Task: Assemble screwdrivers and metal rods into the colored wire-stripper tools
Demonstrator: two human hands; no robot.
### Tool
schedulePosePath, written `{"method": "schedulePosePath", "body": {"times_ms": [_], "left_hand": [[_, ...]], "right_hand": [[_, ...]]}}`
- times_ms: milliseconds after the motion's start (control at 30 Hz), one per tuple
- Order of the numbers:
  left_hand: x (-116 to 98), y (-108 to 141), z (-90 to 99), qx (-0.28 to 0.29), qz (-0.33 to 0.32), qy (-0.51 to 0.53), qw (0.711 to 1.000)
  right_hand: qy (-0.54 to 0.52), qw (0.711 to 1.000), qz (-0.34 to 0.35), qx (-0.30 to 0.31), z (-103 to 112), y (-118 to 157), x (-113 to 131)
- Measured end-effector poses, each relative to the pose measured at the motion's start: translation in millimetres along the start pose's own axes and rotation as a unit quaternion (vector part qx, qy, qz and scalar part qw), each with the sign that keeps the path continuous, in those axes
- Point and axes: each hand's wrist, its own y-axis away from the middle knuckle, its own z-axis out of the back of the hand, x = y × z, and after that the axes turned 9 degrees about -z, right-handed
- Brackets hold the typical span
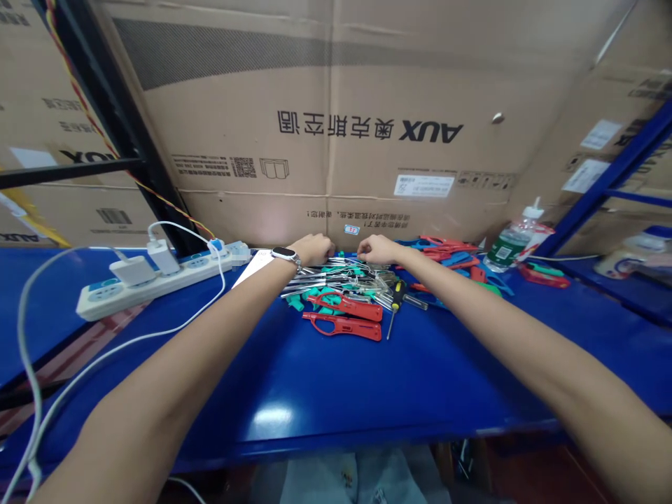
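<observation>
My left hand (pixel 313 250), with a watch on its wrist, is at the back left of a pile of metal rods (pixel 336 278) and green plastic parts (pixel 297 301). Its fingers are curled; whatever they hold is too small to name. At the back right of the same pile is my right hand (pixel 376 249), fingers bent and pressed together, its contents hidden. Two red lighter-shaped shells (pixel 357 327) lie in front of the pile. Beside them rests a yellow and black screwdriver (pixel 397 294).
A white power strip (pixel 162 276) with chargers and cables lies at the left. Red and blue plastic shells (pixel 456 259) are heaped at the right, near a bottle with a green label (pixel 507 248). A large cardboard panel (pixel 336 91) stands behind the blue table (pixel 315 392).
</observation>
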Motion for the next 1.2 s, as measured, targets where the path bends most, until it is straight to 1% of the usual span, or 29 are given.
{"method": "schedulePosePath", "body": {"times_ms": [133,233,400,500,600,733,867,900,933,1033,1133,1200], "left_hand": [[-7,2,9.9,-0.018,0.0,-0.014,1.0],[-12,11,20.9,-0.046,0.008,-0.019,0.999],[-16,22,37.9,-0.115,0.007,-0.015,0.993],[-18,22,43.3,-0.133,0.013,-0.019,0.991],[-20,20,44.5,-0.152,0.022,-0.016,0.988],[-19,20,42.6,-0.169,0.049,-0.008,0.984],[-18,22,38.3,-0.19,0.069,0.002,0.979],[-18,22,36.9,-0.198,0.073,0.008,0.977],[-18,22,35.5,-0.205,0.076,0.014,0.976],[-22,19,32.0,-0.216,0.074,0.024,0.973],[-28,16,30.0,-0.213,0.073,0.031,0.974],[-30,14,28.5,-0.208,0.078,0.036,0.974]], "right_hand": [[-0.013,1.0,-0.003,-0.019,0,11,-3],[-0.026,0.999,0.0,-0.039,1,17,-6],[-0.037,0.995,0.009,-0.087,1,26,-5],[-0.052,0.993,-0.003,-0.101,-2,26,0],[-0.124,0.985,0.005,-0.12,-4,21,2],[-0.201,0.971,0.017,-0.126,-4,10,-4],[-0.329,0.935,0.009,-0.135,0,4,-14],[-0.343,0.929,0.0,-0.137,1,4,-16],[-0.341,0.93,-0.011,-0.138,1,4,-17],[-0.297,0.946,-0.035,-0.129,-6,7,-17],[-0.24,0.963,-0.051,-0.108,-19,10,-15],[-0.194,0.973,-0.066,-0.105,-25,11,-13]]}}
